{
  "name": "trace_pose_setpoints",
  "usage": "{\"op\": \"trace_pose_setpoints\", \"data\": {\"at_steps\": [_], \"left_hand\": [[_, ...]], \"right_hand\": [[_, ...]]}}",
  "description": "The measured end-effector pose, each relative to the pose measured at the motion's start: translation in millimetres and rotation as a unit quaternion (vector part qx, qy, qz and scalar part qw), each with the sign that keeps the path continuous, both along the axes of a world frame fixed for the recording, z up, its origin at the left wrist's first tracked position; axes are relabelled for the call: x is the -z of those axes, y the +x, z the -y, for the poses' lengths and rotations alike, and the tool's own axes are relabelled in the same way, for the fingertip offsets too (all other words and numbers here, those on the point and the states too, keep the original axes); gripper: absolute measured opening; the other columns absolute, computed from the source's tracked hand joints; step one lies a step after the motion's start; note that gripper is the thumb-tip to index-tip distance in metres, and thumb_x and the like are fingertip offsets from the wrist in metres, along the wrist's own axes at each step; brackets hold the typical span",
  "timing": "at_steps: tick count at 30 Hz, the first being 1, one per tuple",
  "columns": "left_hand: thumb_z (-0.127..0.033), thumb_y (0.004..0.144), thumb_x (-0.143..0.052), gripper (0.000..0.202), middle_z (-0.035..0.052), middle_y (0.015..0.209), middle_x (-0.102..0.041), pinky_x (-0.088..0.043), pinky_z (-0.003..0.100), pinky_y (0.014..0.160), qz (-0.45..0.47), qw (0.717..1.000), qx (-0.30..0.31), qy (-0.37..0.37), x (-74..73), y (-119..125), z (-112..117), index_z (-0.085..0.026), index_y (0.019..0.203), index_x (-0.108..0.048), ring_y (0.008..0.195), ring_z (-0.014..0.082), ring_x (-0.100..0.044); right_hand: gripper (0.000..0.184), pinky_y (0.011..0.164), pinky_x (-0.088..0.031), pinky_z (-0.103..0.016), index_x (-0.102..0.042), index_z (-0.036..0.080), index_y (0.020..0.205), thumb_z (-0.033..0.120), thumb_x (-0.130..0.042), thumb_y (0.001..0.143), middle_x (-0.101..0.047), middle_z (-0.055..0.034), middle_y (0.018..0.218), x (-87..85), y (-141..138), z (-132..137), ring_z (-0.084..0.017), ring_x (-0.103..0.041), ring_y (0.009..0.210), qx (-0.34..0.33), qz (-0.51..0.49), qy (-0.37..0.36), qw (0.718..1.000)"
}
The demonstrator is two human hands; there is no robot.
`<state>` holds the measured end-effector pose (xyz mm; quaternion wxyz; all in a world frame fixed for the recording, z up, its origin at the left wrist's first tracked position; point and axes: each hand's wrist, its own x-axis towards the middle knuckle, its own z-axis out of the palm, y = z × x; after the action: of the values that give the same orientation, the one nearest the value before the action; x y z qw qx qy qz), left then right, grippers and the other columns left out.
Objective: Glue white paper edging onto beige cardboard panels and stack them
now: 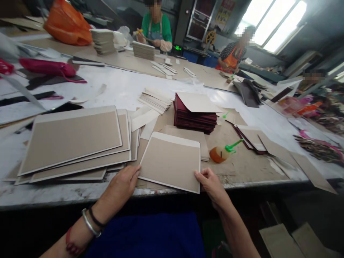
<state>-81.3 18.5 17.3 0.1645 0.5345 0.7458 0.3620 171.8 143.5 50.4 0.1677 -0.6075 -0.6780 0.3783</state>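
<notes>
A beige panel with pale borders (170,161) is held between my two hands at the table's front edge, slightly tilted. My left hand (129,179) grips its left edge, fingers closed. On the right edge, my right hand (209,181) pinches it between thumb and fingers. To the left lies a fanned stack of similar, larger panels (72,138). Behind the held panel is a stack of dark red sheets (195,120) topped by a cream sheet (199,102). A bottle of amber liquid with a green nozzle (219,154) lies right of the panel.
Pale strips (156,100) are piled behind the panel. Dark red-edged pieces (249,139) lie at right, and a beige sheet (311,170) overhangs the table edge. A magenta pouch (48,68) and orange bag (68,25) sit far left. Co-workers (156,30) sit across the table.
</notes>
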Motion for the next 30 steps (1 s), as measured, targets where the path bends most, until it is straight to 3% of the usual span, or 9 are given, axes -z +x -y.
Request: {"op": "trace_pose_setpoints", "data": {"at_steps": [2, 5, 9, 15, 19, 21, 24, 27, 30], "left_hand": [[-0.034, 0.079, -0.041, 0.032, 0.0092, 0.087, -0.066, -0.047, 0.038, 0.083, 0.017, 1.0, -0.012, 0.003, -5.4, 1, 0, -0.017, 0.093, -0.065, 0.084, 0.0214, -0.061], [-0.036, 0.078, -0.043, 0.032, 0.0086, 0.084, -0.065, -0.047, 0.038, 0.083, 0.055, 0.998, -0.044, 0.009, -17.2, 3, 2, -0.017, 0.091, -0.066, 0.082, 0.0211, -0.06], [-0.044, 0.076, -0.048, 0.039, 0.0109, 0.099, -0.063, -0.041, 0.042, 0.093, 0.14, 0.983, -0.118, 0.019, -28.9, 10, 5, -0.016, 0.099, -0.061, 0.099, 0.024, -0.057], [-0.056, 0.065, -0.06, 0.058, 0.0116, 0.095, -0.066, -0.05, 0.036, 0.077, 0.365, 0.919, -0.147, -0.008, -35.4, 19, -4, -0.011, 0.102, -0.053, 0.085, 0.0215, -0.064], [-0.053, 0.061, -0.066, 0.056, 0.0111, 0.093, -0.066, -0.051, 0.03, 0.067, 0.455, 0.876, -0.158, -0.02, -45.6, 22, -13, -0.011, 0.096, -0.055, 0.079, 0.0186, -0.063], [-0.049, 0.059, -0.069, 0.057, 0.0097, 0.091, -0.066, -0.049, 0.027, 0.061, 0.476, 0.865, -0.155, -0.03, -48.4, 24, -17, -0.011, 0.099, -0.055, 0.077, 0.0172, -0.062], [-0.045, 0.061, -0.066, 0.051, 0.0073, 0.088, -0.067, -0.049, 0.025, 0.057, 0.468, 0.872, -0.132, -0.048, -44.3, 25, -26, -0.012, 0.099, -0.055, 0.076, 0.0165, -0.061], [-0.04, 0.063, -0.061, 0.043, 0.0051, 0.081, -0.066, -0.05, 0.024, 0.055, 0.433, 0.889, -0.139, -0.046, -32.9, 25, -38, -0.013, 0.095, -0.053, 0.073, 0.0163, -0.062], [-0.034, 0.065, -0.057, 0.034, 0.001, 0.072, -0.064, -0.049, 0.024, 0.048, 0.391, 0.906, -0.151, -0.053, -22.2, 25, -46, -0.015, 0.093, -0.051, 0.053, 0.0125, -0.058]], "right_hand": [[0.032, 0.053, -0.044, -0.026, -0.044, 0.021, 0.069, 0.049, -0.059, 0.07, -0.058, 0.0009, 0.061, -0.5, -2, 1, -0.015, -0.056, 0.056, 0.048, -0.159, -0.079, 0.983], [0.045, 0.054, -0.047, -0.028, -0.045, 0.021, 0.069, 0.049, -0.075, 0.051, -0.06, 0.0031, 0.058, -1.1, -7, 2, -0.015, -0.057, 0.055, 0.12, -0.336, -0.16, 0.92], [0.051, 0.051, -0.047, -0.025, -0.045, 0.021, 0.07, 0.044, -0.082, 0.044, -0.06, 0.0061, 0.056, -2.3, -7, 0, -0.014, -0.058, 0.053, 0.159, -0.385, -0.153, 0.896], [0.049, 0.049, -0.046, -0.023, -0.045, 0.021, 0.074, 0.042, -0.081, 0.049, -0.062, 0.0057, 0.061, -8.5, 1, -3, -0.012, -0.058, 0.052, 0.134, -0.412, -0.162, 0.887], [0.047, 0.053, -0.047, -0.025, -0.042, 0.021, 0.075, 0.045, -0.077, 0.055, -0.061, 0.0052, 0.062, -6.6, 2, -8, -0.013, -0.059, 0.055, 0.11, -0.402, -0.148, 0.897], [0.044, 0.056, -0.047, -0.027, -0.04, 0.022, 0.075, 0.049, -0.071, 0.06, -0.06, 0.0044, 0.062, -1.9, 1, -14, -0.014, -0.059, 0.058, 0.087, -0.357, -0.107, 0.924], [0.039, 0.057, -0.046, -0.029, -0.038, 0.022, 0.077, 0.053, -0.06, 0.065, -0.058, 0.0028, 0.061, 6.8, -3, -29, -0.017, -0.059, 0.058, 0.055, -0.258, -0.04, 0.964], [0.035, 0.052, -0.042, -0.028, -0.04, 0.022, 0.077, 0.052, -0.056, 0.066, -0.057, 0.0015, 0.059, 13.1, -7, -45, -0.018, -0.057, 0.056, 0.043, -0.185, -0.003, 0.982], [0.029, 0.052, -0.038, -0.028, -0.041, 0.022, 0.073, 0.047, -0.055, 0.066, -0.054, 0.0012, 0.058, 15.0, -10, -55, -0.019, -0.054, 0.057, 0.036, -0.103, 0.048, 0.993]]}}
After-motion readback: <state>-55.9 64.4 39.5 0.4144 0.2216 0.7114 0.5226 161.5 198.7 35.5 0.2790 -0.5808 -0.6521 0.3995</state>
